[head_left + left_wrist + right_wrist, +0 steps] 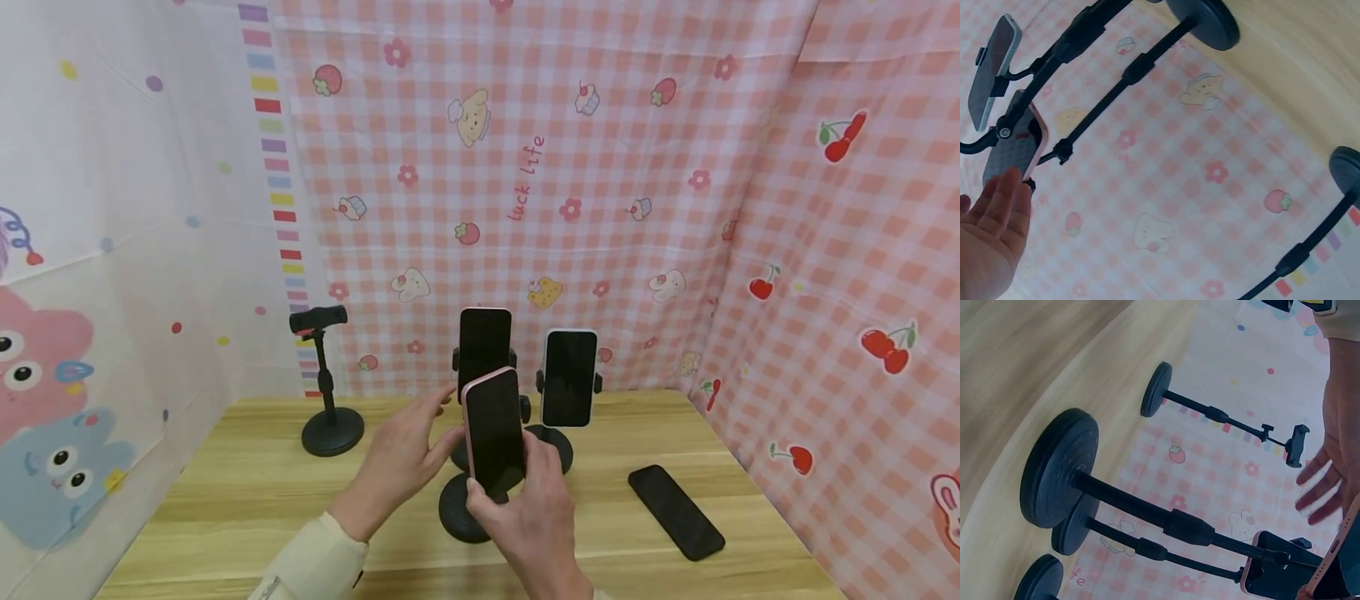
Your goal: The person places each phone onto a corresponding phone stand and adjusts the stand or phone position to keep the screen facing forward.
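Observation:
My right hand point(534, 512) holds a pink-edged smartphone point(495, 433) by its lower part, thumb on the left edge and fingers round the right. The dark screen faces me. Beside its left edge is my left hand point(401, 454), thumb tip at the edge, other fingers extended. In the left wrist view, the left hand's fingers point(1007, 206) are nearly straight. Below the phone stands a black phone stand, its round base point(459, 510) on the table; its pole point(1147, 506) shows in the right wrist view. The pink phone largely hides the stand's clamp.
Behind, a pink-edged phone point(483, 342) and a white-edged phone point(570, 379) sit upright in black stands. Another phone stand point(326, 383) with a bare clamp is at the back left. A black phone point(677, 512) lies flat on the wooden table point(600, 517) at right. Printed cloths enclose the table.

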Tool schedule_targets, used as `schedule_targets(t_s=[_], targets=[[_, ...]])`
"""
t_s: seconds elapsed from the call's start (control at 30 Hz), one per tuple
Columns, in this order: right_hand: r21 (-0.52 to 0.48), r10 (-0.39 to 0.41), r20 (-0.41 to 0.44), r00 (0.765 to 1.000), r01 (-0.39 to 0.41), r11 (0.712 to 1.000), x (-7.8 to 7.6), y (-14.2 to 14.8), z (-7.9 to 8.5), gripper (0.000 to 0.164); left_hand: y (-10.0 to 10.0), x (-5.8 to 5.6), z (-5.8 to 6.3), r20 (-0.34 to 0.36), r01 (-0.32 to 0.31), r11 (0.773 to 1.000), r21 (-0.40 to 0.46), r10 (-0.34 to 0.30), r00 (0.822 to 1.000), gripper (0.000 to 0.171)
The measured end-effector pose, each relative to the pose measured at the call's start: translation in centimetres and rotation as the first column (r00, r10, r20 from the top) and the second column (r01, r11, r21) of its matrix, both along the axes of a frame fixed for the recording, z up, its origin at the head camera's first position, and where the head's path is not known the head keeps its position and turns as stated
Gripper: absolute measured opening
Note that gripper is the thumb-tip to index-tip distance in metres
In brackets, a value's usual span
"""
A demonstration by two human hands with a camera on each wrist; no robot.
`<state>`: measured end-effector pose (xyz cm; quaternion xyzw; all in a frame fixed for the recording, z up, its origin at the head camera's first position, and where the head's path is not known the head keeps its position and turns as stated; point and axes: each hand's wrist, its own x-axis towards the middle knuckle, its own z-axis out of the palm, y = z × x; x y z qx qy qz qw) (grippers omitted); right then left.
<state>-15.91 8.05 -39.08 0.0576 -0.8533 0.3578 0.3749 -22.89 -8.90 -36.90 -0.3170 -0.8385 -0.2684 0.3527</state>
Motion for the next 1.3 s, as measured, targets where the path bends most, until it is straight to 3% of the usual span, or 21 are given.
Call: schedule_targets(t_s=[0.17,0.3,0.5,0.8,1.07,1.3], targets=[[-0.034,0.014,0.026,1.000,-0.013,0.999,-0.2,-0.1,0.2,0.068,0.6,-0.1,0.8,0.029,0.097,0.995,-0.002,-0.097,0.995,0.057],[-0.069,0.019,0.041,0.999,-0.016,0.998,-0.4,-0.3,0.3,0.068,1.0,-0.2,1.2,0.002,0.170,0.985,-0.006,-0.170,0.985,0.050],[-0.089,-0.003,0.002,1.000,0.003,0.996,-0.9,-0.3,0.3,0.066,1.3,-0.2,1.3,-0.022,0.221,0.975,-0.005,-0.221,0.975,0.041],[-0.122,-0.030,-0.053,0.998,0.023,0.992,-1.6,0.1,0.2,0.062,1.7,-0.1,1.5,0.013,0.268,0.963,0.005,-0.268,0.963,0.031],[-0.108,-0.059,-0.041,0.997,0.054,0.993,-2.2,0.4,0.3,0.064,2.0,0.0,2.1,0.047,0.247,0.969,-0.026,-0.245,0.968,0.029],[-0.081,-0.073,-0.104,0.992,0.064,0.995,-2.7,0.7,0.4,0.065,2.0,0.1,2.8,0.096,0.261,0.965,-0.023,-0.257,0.961,0.028]])
